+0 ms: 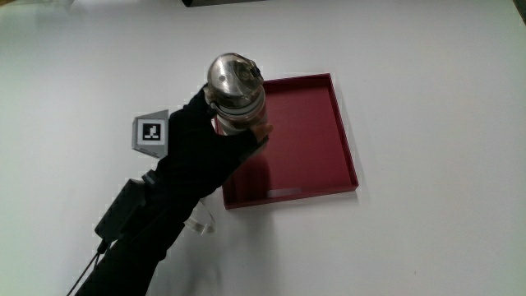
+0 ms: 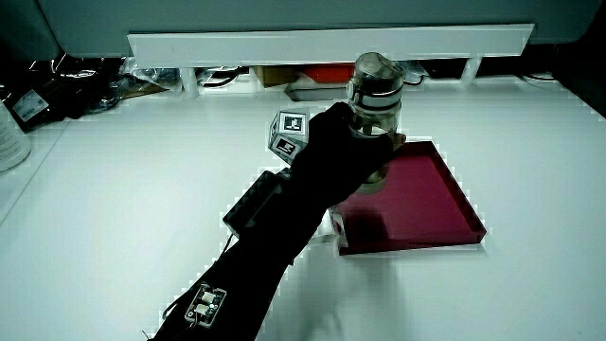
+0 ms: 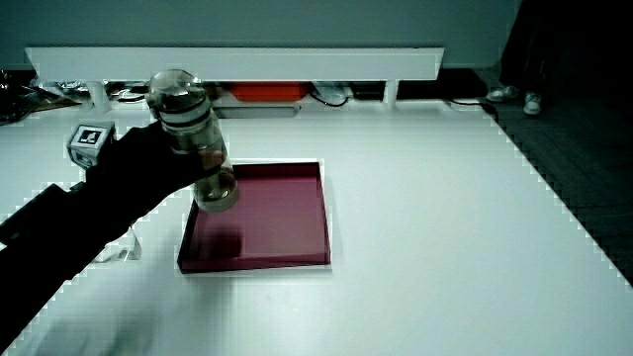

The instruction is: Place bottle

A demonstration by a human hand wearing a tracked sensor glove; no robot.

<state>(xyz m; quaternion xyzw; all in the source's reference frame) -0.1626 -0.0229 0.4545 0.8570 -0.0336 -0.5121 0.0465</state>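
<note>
A clear bottle (image 1: 237, 92) with a silvery cap is held upright in the hand (image 1: 205, 140), whose fingers wrap its body. The bottle hangs above one corner of a shallow dark red tray (image 1: 308, 140) lying flat on the white table. In both side views the bottle (image 2: 376, 109) (image 3: 193, 138) is lifted off the tray (image 2: 417, 199) (image 3: 272, 222), its base in the air above the tray floor. The patterned cube (image 1: 151, 131) sits on the back of the hand (image 2: 341, 152) (image 3: 148, 168). The forearm runs toward the person.
A white low partition (image 2: 331, 43) (image 3: 237, 61) crosses the table's edge away from the person, with cables and an orange item under it. A small clear object (image 1: 200, 222) lies on the table beside the forearm, near the tray's corner.
</note>
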